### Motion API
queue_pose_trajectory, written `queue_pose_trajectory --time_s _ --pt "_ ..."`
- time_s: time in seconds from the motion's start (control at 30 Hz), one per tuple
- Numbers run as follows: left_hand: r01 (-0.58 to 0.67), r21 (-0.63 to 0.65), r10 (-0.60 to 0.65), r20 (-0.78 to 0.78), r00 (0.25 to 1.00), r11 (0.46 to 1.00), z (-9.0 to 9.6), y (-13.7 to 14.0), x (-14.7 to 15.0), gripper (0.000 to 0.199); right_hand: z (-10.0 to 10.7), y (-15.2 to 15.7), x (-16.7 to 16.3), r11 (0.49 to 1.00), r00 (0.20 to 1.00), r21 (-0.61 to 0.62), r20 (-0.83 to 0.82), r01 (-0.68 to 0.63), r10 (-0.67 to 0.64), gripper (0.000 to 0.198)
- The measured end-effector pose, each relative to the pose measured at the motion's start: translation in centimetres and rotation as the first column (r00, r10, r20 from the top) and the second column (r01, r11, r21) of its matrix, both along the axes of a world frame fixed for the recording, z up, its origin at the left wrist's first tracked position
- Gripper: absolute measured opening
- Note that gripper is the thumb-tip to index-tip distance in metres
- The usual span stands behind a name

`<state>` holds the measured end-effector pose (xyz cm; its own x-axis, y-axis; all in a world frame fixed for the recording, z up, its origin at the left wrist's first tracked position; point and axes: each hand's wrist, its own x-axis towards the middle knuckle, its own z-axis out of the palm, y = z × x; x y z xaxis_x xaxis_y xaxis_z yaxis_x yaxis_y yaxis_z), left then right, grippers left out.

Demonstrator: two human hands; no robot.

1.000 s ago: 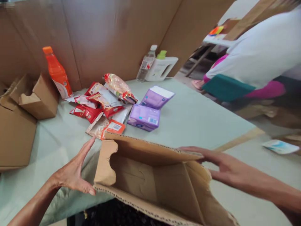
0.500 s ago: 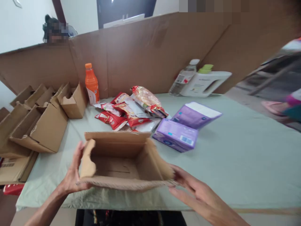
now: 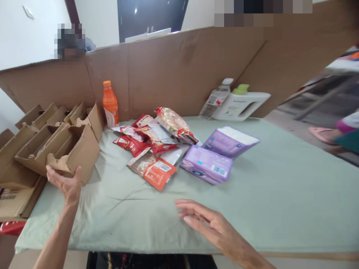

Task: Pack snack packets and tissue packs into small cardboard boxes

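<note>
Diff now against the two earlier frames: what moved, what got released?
The cardboard box went from in front of the person to the left, beside the other boxes. The left hand still holds it; the right hand let go and is empty over the table. Unchanged: orange bottle, snack packets, purple packs.

Open cardboard boxes (image 3: 87, 155): at least four, overlapping too closely for an exact count
Orange bottle (image 3: 110, 103): one
Clear bottle (image 3: 215, 101): one
White jug (image 3: 234, 107): one
Purple packs (image 3: 206, 164): two
Red packets (image 3: 130, 145): at least three, partly hidden
Orange-fronted pouch (image 3: 157, 174): one
Red-ended bag (image 3: 174, 121): one
</note>
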<state>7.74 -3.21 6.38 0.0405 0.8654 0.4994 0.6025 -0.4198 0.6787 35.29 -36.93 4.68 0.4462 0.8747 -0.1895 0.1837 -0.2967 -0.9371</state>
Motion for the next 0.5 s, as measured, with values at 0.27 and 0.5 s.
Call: queue_pose_trajectory --time_s 0.27,0.5 --pt "-0.357 -0.019 0.357 0.102 0.929 0.934 1.1 0.5 5.6 0.119 -1.9 -3.3 0.9 0.997 0.995 -0.044 -0.084 0.057 -0.06 0.064" --pt "-0.254 0.052 0.246 0.129 0.961 0.966 0.5 -2.8 7.3 0.115 -1.1 -5.3 4.6 0.972 0.972 0.043 0.032 0.229 -0.231 0.057"
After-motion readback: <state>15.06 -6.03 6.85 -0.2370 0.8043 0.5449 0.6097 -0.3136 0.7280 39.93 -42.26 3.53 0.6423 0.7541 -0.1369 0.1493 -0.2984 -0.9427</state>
